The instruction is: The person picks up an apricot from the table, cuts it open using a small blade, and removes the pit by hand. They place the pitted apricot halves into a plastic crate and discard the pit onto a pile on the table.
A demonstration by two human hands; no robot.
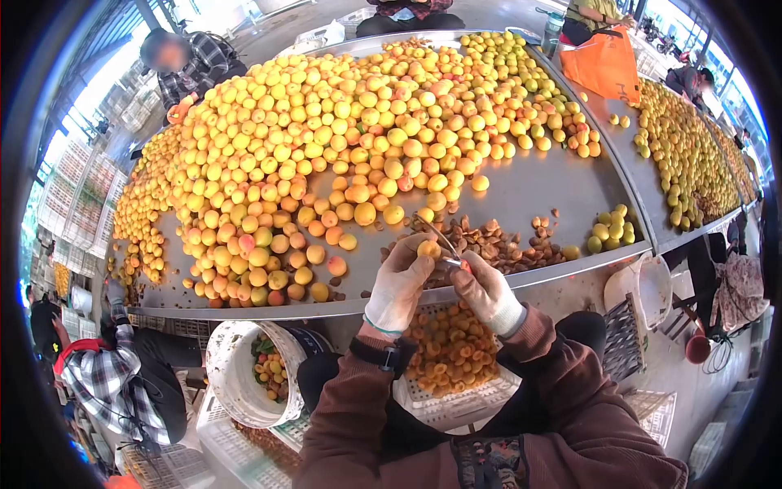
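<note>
My left hand (pixel 401 284), in a pale glove, holds a yellow apricot (pixel 428 249) between thumb and fingers above the table's near edge. My right hand (pixel 486 295), also gloved, grips a small knife (pixel 441 234) with a thin, slightly curved blade. The blade points up and left, right beside the apricot. Brown apricot pits (pixel 501 247) lie in a heap on the metal table (pixel 562 183) just beyond my hands. Below them, between my legs, halved apricots (pixel 453 350) fill a white crate (pixel 456 414).
A large mound of apricots (pixel 301 138) covers much of the table. Several greenish apricots (pixel 611 230) sit near its right corner. A white bucket (pixel 218 371) with fruit stands at my left. An orange bag (pixel 601 67) lies at the back right. Other people sit around the tables.
</note>
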